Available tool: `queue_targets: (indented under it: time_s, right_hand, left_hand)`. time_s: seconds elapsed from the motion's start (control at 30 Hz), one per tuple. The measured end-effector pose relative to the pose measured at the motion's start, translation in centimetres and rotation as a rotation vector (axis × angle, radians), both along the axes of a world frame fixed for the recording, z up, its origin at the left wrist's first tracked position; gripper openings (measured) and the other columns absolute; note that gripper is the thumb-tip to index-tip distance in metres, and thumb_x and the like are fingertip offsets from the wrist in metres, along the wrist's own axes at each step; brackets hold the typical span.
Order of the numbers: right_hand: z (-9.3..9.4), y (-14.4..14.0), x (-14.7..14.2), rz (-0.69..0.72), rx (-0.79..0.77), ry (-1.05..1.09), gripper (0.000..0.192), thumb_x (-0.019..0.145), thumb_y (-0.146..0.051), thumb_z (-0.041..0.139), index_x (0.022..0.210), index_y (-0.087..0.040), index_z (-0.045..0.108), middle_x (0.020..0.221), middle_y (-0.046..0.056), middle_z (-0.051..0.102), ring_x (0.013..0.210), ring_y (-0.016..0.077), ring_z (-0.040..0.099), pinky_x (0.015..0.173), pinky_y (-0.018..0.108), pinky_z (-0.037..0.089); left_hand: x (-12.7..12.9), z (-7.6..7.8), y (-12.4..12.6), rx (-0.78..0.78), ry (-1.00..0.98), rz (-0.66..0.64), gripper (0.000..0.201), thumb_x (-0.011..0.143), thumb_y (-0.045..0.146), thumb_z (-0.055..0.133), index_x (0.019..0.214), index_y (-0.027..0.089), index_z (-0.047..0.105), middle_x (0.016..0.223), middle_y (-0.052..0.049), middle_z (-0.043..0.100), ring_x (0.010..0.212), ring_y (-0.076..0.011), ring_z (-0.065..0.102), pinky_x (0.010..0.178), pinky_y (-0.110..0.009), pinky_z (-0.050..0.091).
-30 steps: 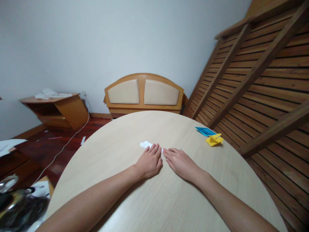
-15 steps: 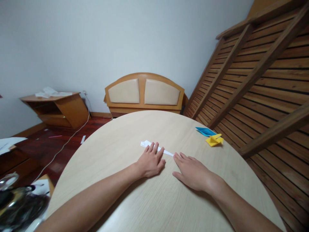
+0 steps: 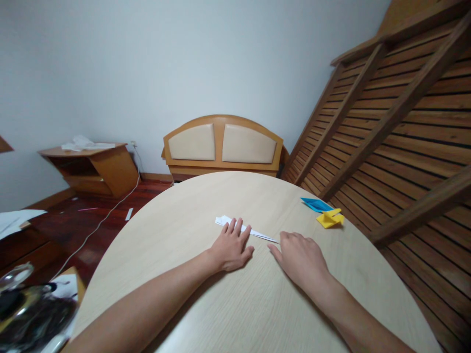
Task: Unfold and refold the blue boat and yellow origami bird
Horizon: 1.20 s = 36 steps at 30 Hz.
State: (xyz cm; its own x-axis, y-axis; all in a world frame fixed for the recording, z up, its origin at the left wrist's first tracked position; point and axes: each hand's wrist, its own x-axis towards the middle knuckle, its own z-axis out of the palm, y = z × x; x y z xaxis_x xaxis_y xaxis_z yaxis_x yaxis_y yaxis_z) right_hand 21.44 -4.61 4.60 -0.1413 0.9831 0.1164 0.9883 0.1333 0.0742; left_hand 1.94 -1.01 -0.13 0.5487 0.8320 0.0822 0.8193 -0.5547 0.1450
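A narrow folded strip of white paper (image 3: 262,236) lies slantwise on the round table (image 3: 206,314), its wider folded end to the left and a thin point to the right. Spread flat across its middle is my left hand (image 3: 232,247), with fingers apart, covering part of the paper. My right hand (image 3: 303,257) rests at the pointed tip with its fingers curled under and the thumb a little apart. The right fingertips are hidden, and nothing shows in them. To the right sit a blue folded-paper piece (image 3: 315,205) and a yellow folded-paper piece (image 3: 328,219).
A wooden headboard (image 3: 222,142) stands behind the table. Wooden slats (image 3: 397,132) lean at the right. At the left are a low cabinet (image 3: 105,176) with papers on top, a white cable (image 3: 110,212) on the floor and a cluttered surface with a dark bag-like item (image 3: 37,318).
My right hand has slid a little to the right and its fingers have curled, leaving more of the paper's tip showing. My left hand stays on the paper. The view has shifted slightly.
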Motion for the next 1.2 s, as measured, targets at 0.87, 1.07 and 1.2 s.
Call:
queue_targets:
  time_s: [0.87, 1.07, 1.2]
  right_hand:
    - [-3.8, 1.8, -1.8, 0.331, -0.142, 0.209, 0.076, 0.095, -0.059, 0.039, 0.152, -0.01, 0.034, 0.158, 0.017, 0.031, 0.146, 0.0339, 0.028, 0.118, 0.054, 0.023]
    - [-3.7, 1.6, -2.6, 0.283, -0.147, 0.17, 0.073, 0.096, -0.056, 0.037, 0.152, -0.009, 0.034, 0.159, 0.014, 0.029, 0.147, 0.0338, 0.026, 0.117, 0.054, 0.023]
    - [-3.6, 1.6, -2.6, 0.259, -0.168, 0.164, 0.069, 0.098, -0.053, 0.036, 0.153, -0.011, 0.033, 0.159, 0.012, 0.029, 0.147, 0.0322, 0.026, 0.116, 0.052, 0.028]
  left_hand:
    - [-2.4, -0.5, 2.0, 0.254, -0.025, 0.251, 0.055, 0.097, 0.03, 0.034, 0.145, 0.002, 0.036, 0.157, -0.024, 0.028, 0.149, -0.0331, 0.019, 0.119, -0.049, 0.02]
    - [-1.2, -0.3, 1.6, -0.015, -0.076, -0.077, 0.053, 0.101, 0.031, 0.025, 0.15, 0.013, 0.034, 0.16, -0.012, 0.028, 0.149, -0.0239, 0.021, 0.121, -0.042, 0.021]
    - [-1.0, -0.5, 1.8, -0.072, -0.067, -0.046, 0.057, 0.102, 0.036, 0.024, 0.151, 0.008, 0.031, 0.16, -0.015, 0.025, 0.15, -0.0266, 0.018, 0.121, -0.045, 0.019]
